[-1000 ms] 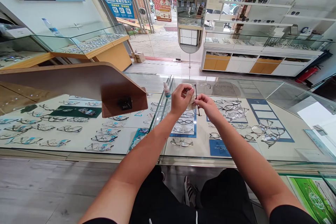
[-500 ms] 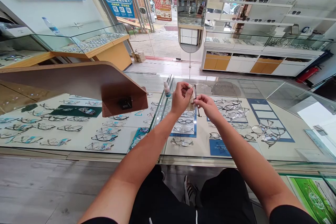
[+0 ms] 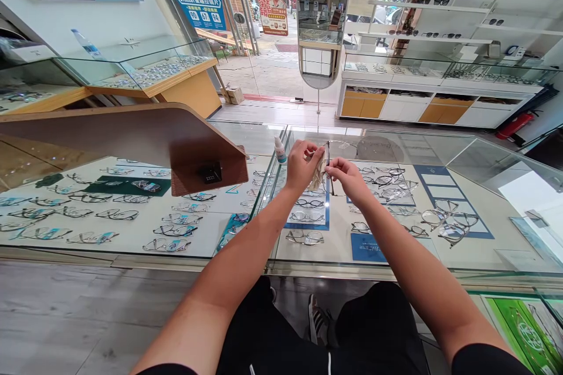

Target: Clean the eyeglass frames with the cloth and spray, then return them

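My left hand (image 3: 300, 165) is closed on a pale cleaning cloth (image 3: 317, 176), pressed against a thin-framed pair of glasses (image 3: 328, 159). My right hand (image 3: 347, 178) pinches the same glasses from the right side. Both hands hover just above the glass top of a display counter (image 3: 444, 258). A small spray bottle (image 3: 280, 150) with a blue label stands on the glass just left of my left hand.
Under the glass lie rows of spectacle frames (image 3: 303, 237) on white and blue mats. A curved wooden panel (image 3: 132, 135) juts in from the left. More glass cases (image 3: 145, 70), white shelves (image 3: 440, 9) and an oval mirror (image 3: 320, 17) stand behind. My black-clad knees (image 3: 378, 328) show below.
My left hand has shifted the cloth slightly; it now hangs lower against the glasses. My right hand has held its place.
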Tool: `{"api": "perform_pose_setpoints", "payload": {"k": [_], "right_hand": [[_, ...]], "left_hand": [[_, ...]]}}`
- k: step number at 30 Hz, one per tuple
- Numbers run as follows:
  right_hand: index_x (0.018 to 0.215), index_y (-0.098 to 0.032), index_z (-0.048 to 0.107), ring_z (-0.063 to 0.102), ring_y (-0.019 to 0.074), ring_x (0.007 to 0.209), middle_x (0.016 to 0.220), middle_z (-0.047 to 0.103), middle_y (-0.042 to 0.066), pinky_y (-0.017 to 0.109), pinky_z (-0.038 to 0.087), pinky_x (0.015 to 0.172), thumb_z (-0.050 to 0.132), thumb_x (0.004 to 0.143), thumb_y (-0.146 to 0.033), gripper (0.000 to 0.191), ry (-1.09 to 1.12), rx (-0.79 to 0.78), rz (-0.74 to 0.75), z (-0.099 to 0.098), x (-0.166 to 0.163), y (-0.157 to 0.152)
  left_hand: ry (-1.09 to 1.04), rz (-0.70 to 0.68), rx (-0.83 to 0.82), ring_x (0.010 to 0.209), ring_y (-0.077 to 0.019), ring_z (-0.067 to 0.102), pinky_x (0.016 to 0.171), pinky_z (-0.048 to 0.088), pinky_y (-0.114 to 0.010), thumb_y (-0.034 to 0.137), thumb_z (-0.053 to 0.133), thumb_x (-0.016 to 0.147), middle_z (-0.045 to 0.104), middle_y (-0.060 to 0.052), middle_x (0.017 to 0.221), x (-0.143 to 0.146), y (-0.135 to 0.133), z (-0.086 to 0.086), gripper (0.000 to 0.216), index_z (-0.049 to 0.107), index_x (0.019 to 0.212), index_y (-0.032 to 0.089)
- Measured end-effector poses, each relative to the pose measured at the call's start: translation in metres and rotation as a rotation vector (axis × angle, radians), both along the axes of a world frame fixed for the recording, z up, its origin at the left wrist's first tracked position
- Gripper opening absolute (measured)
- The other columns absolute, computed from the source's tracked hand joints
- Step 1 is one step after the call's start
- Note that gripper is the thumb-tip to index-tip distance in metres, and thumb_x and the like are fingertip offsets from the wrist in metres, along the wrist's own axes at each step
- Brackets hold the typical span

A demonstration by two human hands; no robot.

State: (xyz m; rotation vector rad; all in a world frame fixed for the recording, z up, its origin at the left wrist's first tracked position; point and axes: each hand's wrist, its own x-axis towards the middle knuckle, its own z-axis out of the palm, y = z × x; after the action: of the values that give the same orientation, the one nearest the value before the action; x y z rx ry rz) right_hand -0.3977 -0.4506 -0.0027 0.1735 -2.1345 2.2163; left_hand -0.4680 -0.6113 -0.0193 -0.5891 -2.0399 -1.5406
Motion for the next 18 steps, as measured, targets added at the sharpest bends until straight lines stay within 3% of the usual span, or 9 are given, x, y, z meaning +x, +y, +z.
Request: {"api": "perform_pose_setpoints", "payload": {"k": [7, 12, 18], "right_hand": [[0.081, -0.024, 0.064, 0.052, 0.0174, 0.075, 0.077, 0.062, 0.0, 0.034, 0.042, 0.074, 0.086, 0.077, -0.055, 0.038, 0.016, -0.003, -0.004, -0.0009, 0.0008, -0.0003], [0.081, -0.025, 0.063, 0.053, 0.0177, 0.077, 0.077, 0.061, -0.001, 0.035, 0.043, 0.074, 0.086, 0.077, -0.054, 0.037, 0.025, -0.007, 0.014, -0.0007, 0.0007, -0.0014], [0.081, -0.025, 0.061, 0.048, 0.0167, 0.073, 0.075, 0.057, -0.002, 0.033, 0.039, 0.069, 0.086, 0.077, -0.056, 0.041, 0.024, -0.016, 0.024, -0.0032, -0.0002, -0.0015]], "left_hand": [[-0.119, -0.009, 0.019, 0.101, -0.0255, 0.067, 0.085, 0.052, -0.038, 0.074, 0.068, 0.1, 0.073, -0.012, 0.104, 0.0002, -0.0003, -0.0044, 0.051, 0.066, 0.1, 0.023], [-0.212, -0.155, 0.045, 0.079, -0.0218, 0.063, 0.075, 0.047, -0.037, 0.081, 0.061, 0.101, 0.071, -0.007, 0.085, 0.0017, 0.0013, -0.0026, 0.06, 0.067, 0.088, 0.022], [-0.433, -0.366, 0.312, 0.071, -0.0152, 0.058, 0.068, 0.048, -0.03, 0.082, 0.081, 0.083, 0.066, -0.002, 0.077, -0.0077, 0.0038, -0.0037, 0.063, 0.069, 0.087, 0.021]]}}
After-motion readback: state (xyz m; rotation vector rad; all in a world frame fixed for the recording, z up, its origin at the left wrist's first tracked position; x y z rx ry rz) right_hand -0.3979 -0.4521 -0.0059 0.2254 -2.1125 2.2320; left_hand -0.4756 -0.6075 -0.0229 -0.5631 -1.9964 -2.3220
